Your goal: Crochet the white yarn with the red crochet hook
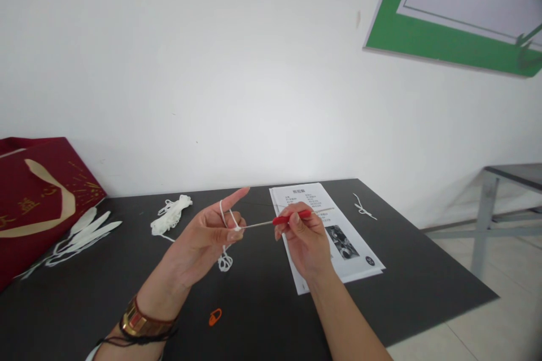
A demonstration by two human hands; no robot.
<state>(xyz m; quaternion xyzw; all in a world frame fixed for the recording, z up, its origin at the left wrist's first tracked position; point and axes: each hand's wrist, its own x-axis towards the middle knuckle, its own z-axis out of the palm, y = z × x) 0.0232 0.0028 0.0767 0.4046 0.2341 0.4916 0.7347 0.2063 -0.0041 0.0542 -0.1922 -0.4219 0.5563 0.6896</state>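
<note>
My right hand (pixel 305 240) is closed around the red handle of a crochet hook (pixel 292 217), its thin metal shaft pointing left. Pinched between the thumb and fingers of my left hand (pixel 212 231) is white yarn (pixel 232 217), which loops over the raised index finger. The hook's tip meets the yarn at the left fingertips; the exact stitch there is too small to make out. A small tangle of white yarn (pixel 225 261) hangs or lies just below the left hand. An orange stitch marker (pixel 215 316) lies on the black table nearer to me.
A skein of white yarn (pixel 171 214) lies at the table's back left. White leaf-shaped pieces (pixel 87 234) rest beside a dark red bag (pixel 42 192). Printed sheets (pixel 351 248) lie under my right hand, with a yarn scrap (pixel 364 207) farther right. A white wall (pixel 254 96) stands behind the table (pixel 271 321).
</note>
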